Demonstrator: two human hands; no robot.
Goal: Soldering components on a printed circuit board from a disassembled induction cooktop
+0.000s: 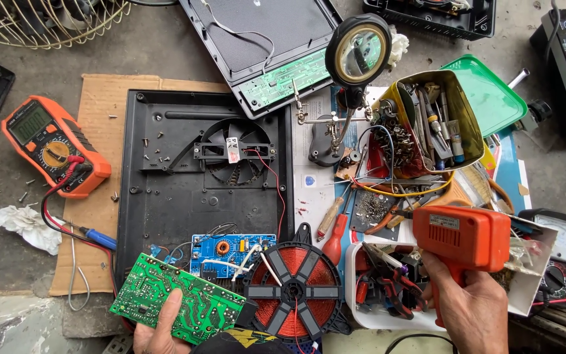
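Case [165,196] is lying opened, coil [294,288] lifted out. Left hand [158,331] is pinching the green circuit board [177,307]; right hand [470,308] is clenching the orange soldering gun [463,236]. Soldering apparently not begun.

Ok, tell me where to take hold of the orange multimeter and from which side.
Grip the orange multimeter across its two long sides, about mid-body near the dial, coming from above. It lies flat, face up and slanted on the floor, so both long edges are free. Stay off its lower end: the red and black leads plug in there and trail toward the blue-handled probe.
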